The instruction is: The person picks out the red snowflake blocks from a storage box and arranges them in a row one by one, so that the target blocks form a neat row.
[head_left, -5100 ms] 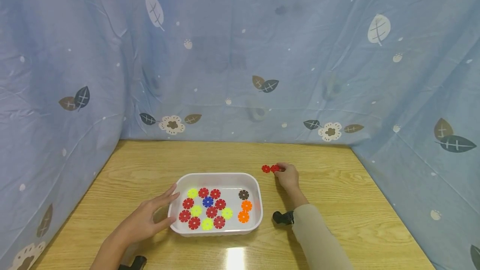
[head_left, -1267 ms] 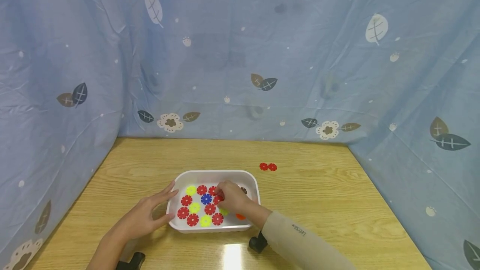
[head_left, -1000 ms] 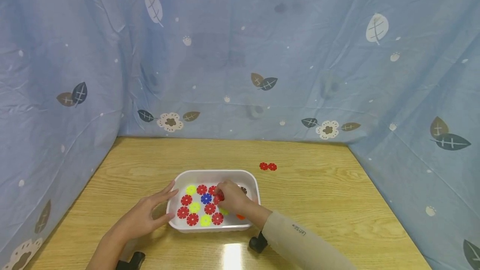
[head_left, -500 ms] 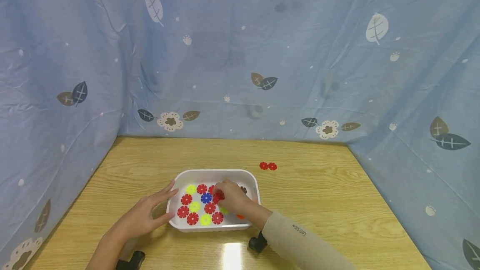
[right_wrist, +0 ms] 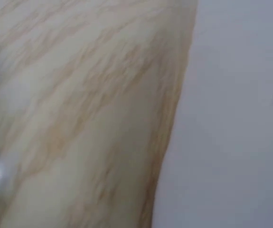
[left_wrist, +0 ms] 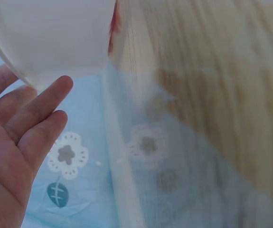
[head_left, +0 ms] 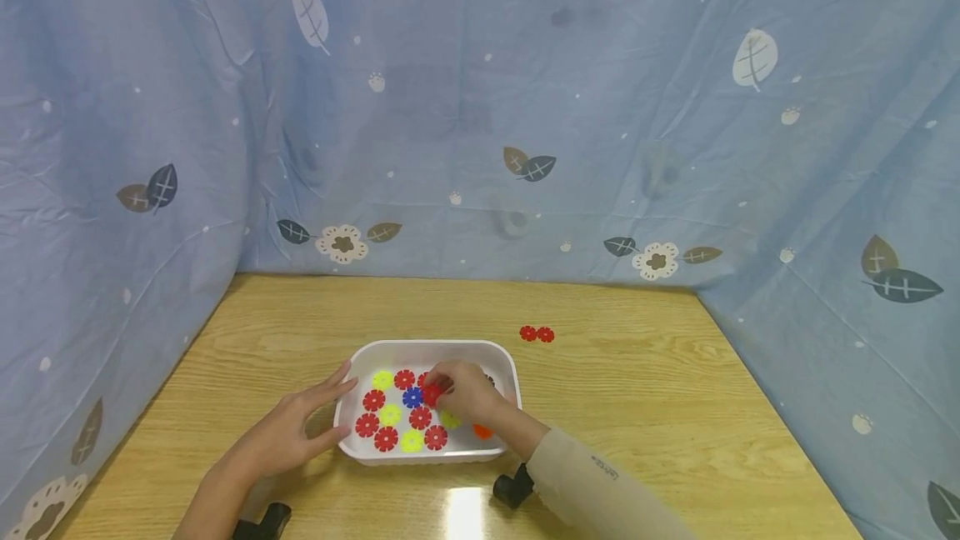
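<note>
The white tray, low in the head view's centre, is shown with its coloured flower discs; in the left wrist view only its outer wall is seen, upper left. The right wrist view is blurred, apparently wood grain. A red flower disc is pinched above the tray by the right hand. The left hand is laid against the tray's left wall, fingers straight.

Two joined red discs lie on wooden table.
</note>
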{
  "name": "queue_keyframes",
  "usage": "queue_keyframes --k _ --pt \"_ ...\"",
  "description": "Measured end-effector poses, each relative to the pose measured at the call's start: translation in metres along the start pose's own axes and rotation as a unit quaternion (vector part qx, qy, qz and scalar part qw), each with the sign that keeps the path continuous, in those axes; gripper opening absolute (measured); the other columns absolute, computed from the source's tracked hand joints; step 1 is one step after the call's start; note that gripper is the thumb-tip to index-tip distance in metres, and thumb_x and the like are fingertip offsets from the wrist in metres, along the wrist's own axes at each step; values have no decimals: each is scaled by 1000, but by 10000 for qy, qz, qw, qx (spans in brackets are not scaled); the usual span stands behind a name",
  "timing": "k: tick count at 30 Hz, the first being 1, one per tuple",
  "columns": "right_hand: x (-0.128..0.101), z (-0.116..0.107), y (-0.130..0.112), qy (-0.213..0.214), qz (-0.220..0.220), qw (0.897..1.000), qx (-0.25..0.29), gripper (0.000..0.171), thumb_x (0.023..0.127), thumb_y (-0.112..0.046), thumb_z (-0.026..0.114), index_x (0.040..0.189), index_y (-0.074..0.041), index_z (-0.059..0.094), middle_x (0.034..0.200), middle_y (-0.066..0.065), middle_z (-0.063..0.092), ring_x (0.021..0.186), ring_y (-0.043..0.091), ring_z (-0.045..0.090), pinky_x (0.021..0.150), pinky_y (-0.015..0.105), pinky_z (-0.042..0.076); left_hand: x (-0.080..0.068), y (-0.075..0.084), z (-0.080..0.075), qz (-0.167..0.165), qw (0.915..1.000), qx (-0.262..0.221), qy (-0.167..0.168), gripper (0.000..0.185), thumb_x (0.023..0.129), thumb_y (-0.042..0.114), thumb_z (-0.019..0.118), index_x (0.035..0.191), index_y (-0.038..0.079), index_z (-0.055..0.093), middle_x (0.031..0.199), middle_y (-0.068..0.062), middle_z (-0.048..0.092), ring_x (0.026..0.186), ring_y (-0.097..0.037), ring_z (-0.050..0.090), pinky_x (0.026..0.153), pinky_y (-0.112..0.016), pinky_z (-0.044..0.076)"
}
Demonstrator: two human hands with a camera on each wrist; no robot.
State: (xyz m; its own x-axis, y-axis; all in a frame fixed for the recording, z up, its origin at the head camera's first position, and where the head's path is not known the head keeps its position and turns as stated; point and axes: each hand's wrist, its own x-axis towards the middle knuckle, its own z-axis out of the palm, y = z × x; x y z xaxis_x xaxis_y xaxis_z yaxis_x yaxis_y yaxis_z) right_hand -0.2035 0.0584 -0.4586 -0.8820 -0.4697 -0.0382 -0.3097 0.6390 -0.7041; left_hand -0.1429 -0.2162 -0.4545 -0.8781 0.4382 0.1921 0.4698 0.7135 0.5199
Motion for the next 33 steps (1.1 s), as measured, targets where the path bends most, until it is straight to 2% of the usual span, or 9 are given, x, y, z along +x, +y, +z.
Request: queue_keyframes --k 7,13,18,26,33 --pt "0 -5 0 135 114 9984 538 29 75 3 63 100 -10 66 93 -1 64 87 11 59 76 21 50 0 1 0 -82 10000 -36 -7 57 82 40 61 131 15 47 144 -5 32 123 -29 42 94 -50 40" --pt "0 -9 0 187 231 9956 890 29 78 0 62 105 -10 65 100 3 65 91 14 59 78 22 51 1 0 1 9 9999 50 110 57 82 40 61 131 14 48 144 -6 33 123 -30 42 94 -49 40" --pt "-3 -17 2 439 75 9913 1235 29 79 1 61 107 -7 65 103 7 65 92 19 61 77 23 52 0 -2 2 51 9999 7 89 57 81 39 62 130 14 48 143 -7 33 122 -29 43 93 -50 40" --pt "-9 -41 3 761 87 9837 1624 29 82 -5 62 110 -10 63 105 5 64 96 20 59 76 25 52 0 -2 1 -61 10000 -50 -35 58 81 40 62 132 16 46 145 -3 31 125 -24 40 95 -49 40" --pt "-23 -74 -9 1177 209 9727 1990 31 82 0 60 112 -2 60 108 15 62 98 28 59 81 32 52 0 -1 -2 -86 9999 -80 -71 57 82 40 60 132 16 46 145 -4 30 125 -26 40 95 -50 39"
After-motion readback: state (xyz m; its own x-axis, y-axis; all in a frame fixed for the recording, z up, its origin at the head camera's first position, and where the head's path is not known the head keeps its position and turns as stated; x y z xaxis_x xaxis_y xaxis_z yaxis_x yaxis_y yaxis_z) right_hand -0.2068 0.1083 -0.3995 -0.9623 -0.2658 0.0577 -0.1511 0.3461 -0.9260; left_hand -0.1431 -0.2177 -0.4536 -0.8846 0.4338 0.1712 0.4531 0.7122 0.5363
